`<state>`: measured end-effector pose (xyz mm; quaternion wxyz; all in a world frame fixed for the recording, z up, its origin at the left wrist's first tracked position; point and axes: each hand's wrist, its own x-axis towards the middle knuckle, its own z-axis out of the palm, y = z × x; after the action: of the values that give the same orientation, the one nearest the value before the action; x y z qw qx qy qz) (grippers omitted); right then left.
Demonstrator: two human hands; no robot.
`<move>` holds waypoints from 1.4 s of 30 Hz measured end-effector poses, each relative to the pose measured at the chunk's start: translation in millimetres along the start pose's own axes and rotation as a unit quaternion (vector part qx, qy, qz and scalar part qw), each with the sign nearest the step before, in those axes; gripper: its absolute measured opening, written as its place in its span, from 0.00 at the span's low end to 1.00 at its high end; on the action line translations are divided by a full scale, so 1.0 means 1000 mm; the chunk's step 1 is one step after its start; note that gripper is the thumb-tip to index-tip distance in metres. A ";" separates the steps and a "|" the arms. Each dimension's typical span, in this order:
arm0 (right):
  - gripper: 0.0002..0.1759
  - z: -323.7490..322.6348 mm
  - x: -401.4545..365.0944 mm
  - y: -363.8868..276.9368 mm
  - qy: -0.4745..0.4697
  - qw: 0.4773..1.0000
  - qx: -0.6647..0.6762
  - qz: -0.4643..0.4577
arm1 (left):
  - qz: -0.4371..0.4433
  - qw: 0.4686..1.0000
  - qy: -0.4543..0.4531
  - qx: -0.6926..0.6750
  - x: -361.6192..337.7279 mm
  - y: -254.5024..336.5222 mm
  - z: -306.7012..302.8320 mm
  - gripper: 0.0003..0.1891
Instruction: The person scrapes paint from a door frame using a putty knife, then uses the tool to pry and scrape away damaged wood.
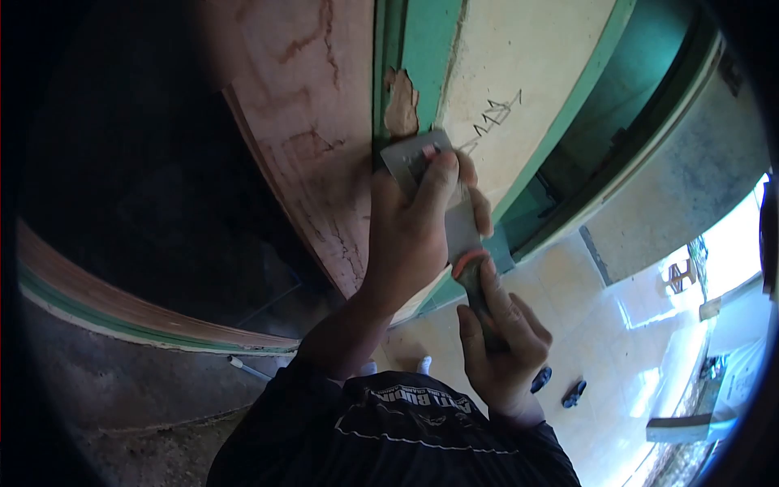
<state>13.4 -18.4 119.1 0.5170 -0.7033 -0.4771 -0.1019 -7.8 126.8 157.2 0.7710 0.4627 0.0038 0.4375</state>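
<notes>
My right hand (511,345) is wrapped round the dark and red handle of a putty knife (464,227), whose grey blade points up behind my left fingers. My left hand (414,231) is closed on a flat metal plate (400,159), its thumb pressed on the face beside a dark patch with a pink spot. Whether plate and blade are one piece is hidden by the fingers. Just above the plate's top edge, a bare brownish patch (402,105) shows in the green painted door frame (426,49).
A cracked pinkish panel (300,97) stands to the left, beside a dark opening. On the right is a cream wall (535,73) with black zigzag scribble. Dark sandals (574,394) lie on the tiled floor (600,333). A small wooden stool (680,276) stands far right.
</notes>
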 end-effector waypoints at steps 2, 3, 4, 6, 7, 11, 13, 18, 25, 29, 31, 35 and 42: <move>0.32 -0.003 0.004 -0.007 0.010 1.000 -0.011 -0.002 | -0.006 1.000 -0.005 -0.001 0.000 -0.001 -0.001 0.09; 0.32 -0.001 0.003 -0.006 0.017 1.000 -0.017 0.004 | 0.001 1.000 -0.009 0.004 0.001 -0.001 0.000 0.09; 0.32 0.002 0.001 -0.005 0.024 1.000 -0.012 0.008 | 0.001 1.000 -0.011 0.008 0.002 -0.001 0.000 0.10; 0.32 0.003 0.001 -0.007 0.035 0.999 -0.011 0.014 | -0.013 1.000 -0.025 0.010 0.003 0.002 -0.001 0.10; 0.32 0.003 0.001 -0.010 0.036 0.999 -0.012 0.015 | -0.022 0.999 -0.030 0.016 0.004 0.004 -0.001 0.10; 0.32 0.018 -0.005 -0.007 0.060 0.997 0.014 0.047 | -0.017 0.997 -0.039 0.061 0.002 -0.001 0.001 0.10; 0.32 0.024 -0.022 0.005 0.053 0.997 0.021 0.050 | -0.069 0.993 -0.048 0.079 -0.007 -0.013 -0.007 0.10; 0.33 0.034 -0.043 0.025 -0.007 0.995 0.044 0.091 | -0.115 0.986 0.000 0.118 -0.021 -0.034 -0.032 0.13; 0.31 0.016 -0.030 0.035 -0.004 0.998 0.056 0.039 | -0.059 0.993 0.035 0.097 -0.020 -0.037 -0.019 0.15; 0.30 0.008 -0.031 0.050 -0.050 0.997 0.049 0.018 | -0.029 0.992 0.084 0.088 -0.029 -0.048 -0.019 0.16; 0.31 0.005 -0.028 0.052 -0.067 0.996 0.060 0.015 | -0.021 0.990 0.103 0.097 -0.028 -0.045 -0.009 0.16; 0.30 -0.001 -0.021 0.059 -0.074 0.996 0.052 0.003 | -0.041 0.993 0.078 0.082 -0.034 -0.048 -0.010 0.16; 0.33 0.007 -0.050 0.091 -0.149 0.981 0.112 0.054 | -0.096 0.984 0.053 0.139 -0.078 -0.090 -0.047 0.11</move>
<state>55.6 -42.3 26.8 0.5207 -0.6731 -0.5181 0.0863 -14.6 90.0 34.9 0.7364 0.5386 0.1498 0.3810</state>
